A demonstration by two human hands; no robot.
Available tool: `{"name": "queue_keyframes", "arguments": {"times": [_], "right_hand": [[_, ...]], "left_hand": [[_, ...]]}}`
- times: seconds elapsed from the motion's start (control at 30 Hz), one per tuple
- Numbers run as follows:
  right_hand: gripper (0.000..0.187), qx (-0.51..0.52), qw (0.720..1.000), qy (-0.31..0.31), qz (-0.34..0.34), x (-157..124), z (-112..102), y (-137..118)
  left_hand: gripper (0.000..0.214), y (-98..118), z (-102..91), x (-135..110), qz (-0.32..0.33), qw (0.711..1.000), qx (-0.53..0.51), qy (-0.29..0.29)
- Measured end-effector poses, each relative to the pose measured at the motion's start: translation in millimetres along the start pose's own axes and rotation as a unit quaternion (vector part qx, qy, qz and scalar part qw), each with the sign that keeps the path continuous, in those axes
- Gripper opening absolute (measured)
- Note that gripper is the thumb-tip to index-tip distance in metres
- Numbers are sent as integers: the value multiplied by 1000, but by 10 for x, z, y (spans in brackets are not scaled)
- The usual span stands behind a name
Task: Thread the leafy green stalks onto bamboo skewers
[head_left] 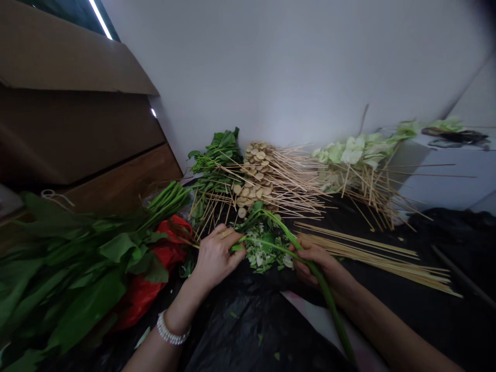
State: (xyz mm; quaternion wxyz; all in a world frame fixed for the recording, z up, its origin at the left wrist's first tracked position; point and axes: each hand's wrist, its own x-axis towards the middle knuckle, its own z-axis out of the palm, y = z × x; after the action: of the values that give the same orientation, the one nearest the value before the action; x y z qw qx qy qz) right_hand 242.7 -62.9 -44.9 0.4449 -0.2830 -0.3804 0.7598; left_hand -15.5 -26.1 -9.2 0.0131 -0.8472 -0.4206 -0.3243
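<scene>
My right hand (315,261) is closed around a long, thick green leaf stalk (329,297), whose lower end runs down toward me. From it, thinner green stems and a leaf reach across to my left hand (219,253), which is pinched on one of them. A thin brown stick (186,242) pokes out to the left of my left hand; whether the fingers hold it I cannot tell. Below and between both hands lies a heap of chopped green and white bits (267,261). A bead bracelet (170,330) is on my left wrist.
Large leafy greens (89,274) lie left on a red plastic bag (141,299). Behind are skewered greens (219,155), skewered pale slices (253,181) and skewered light leaves (356,150). Bare skewers (387,261) lie right on black plastic (248,325). A cardboard box (73,129) stands left.
</scene>
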Motion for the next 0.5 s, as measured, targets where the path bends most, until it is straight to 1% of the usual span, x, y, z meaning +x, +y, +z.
{"name": "queue_keyframes", "arguments": {"times": [0.07, 0.1, 0.13, 0.2, 0.27, 0.37, 0.5], "right_hand": [[26, -4, 1000, 2, 6, -4, 26, 19], [28, -3, 1000, 3, 6, -6, 43, 33], [29, -1, 1000, 5, 6, -8, 63, 49], [30, 3, 1000, 4, 3, -11, 106, 83], [29, 5, 1000, -2, -2, -13, 141, 110], [25, -8, 1000, -13, -5, -18, 173, 132], [24, -30, 999, -23, 3, -25, 204, 133]], "left_hand": [[21, 34, -6, 22, -62, 996, -58, 18], [23, 46, -7, 32, -104, 989, -105, 28], [23, 54, -6, 40, -153, 975, -158, 33], [20, 57, 5, 51, -246, 931, -266, 48], [18, 46, 23, 59, -310, 881, -347, 81], [19, 28, 44, 75, -365, 821, -419, 129], [16, 45, 35, 98, -434, 741, -492, 144]]}}
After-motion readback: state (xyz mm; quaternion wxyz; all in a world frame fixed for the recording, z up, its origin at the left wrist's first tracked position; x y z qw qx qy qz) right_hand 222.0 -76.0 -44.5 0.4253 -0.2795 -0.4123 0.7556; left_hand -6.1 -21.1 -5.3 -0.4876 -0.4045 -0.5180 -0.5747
